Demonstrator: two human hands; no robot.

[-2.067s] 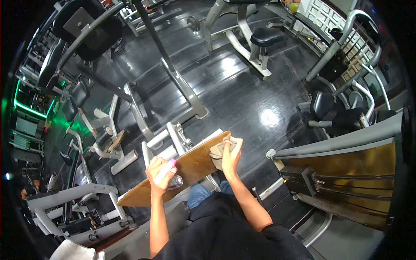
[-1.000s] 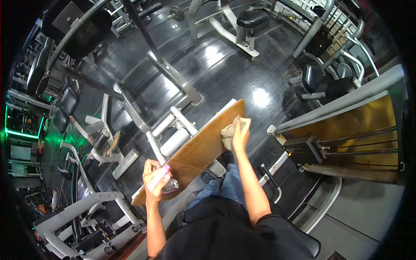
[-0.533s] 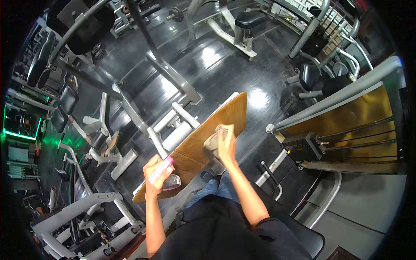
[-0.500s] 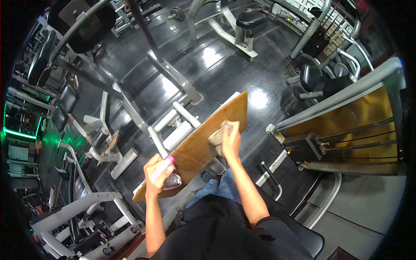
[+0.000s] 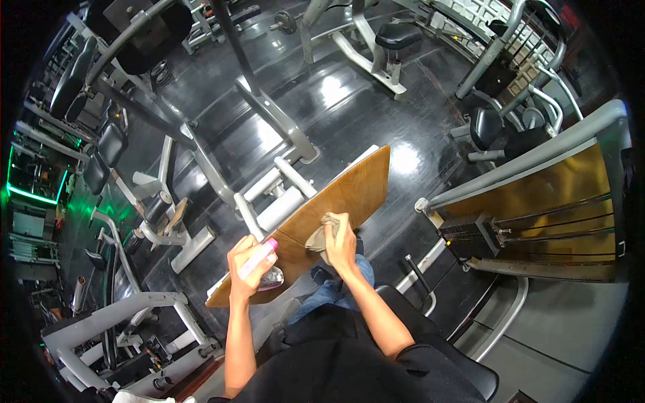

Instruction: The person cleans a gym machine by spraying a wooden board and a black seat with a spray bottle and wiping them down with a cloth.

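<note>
"What's the left hand (image 5: 247, 267) got?"

"It's curled tight round a pink-tipped spray bottle (image 5: 271, 279), over the left end of that tilted wooden board (image 5: 359, 185)!"

"And the right hand (image 5: 342, 243)?"

"Pinching a bunched beige cloth (image 5: 318, 240) to the board, near its middle!"

"Beyond?"

"Grey tubes (image 5: 295, 176) just past the far edge, glossy black floor (image 5: 363, 124), weight stack (image 5: 468, 234) off right!"

Board (image 5: 294, 236) near centre of frame. Cloth (image 5: 317, 240) on board, in right hand (image 5: 342, 244). Bottle (image 5: 271, 279) in left hand (image 5: 242, 272), to left of cloth, before board. Weight stack (image 5: 468, 236) at right of frame.
</note>
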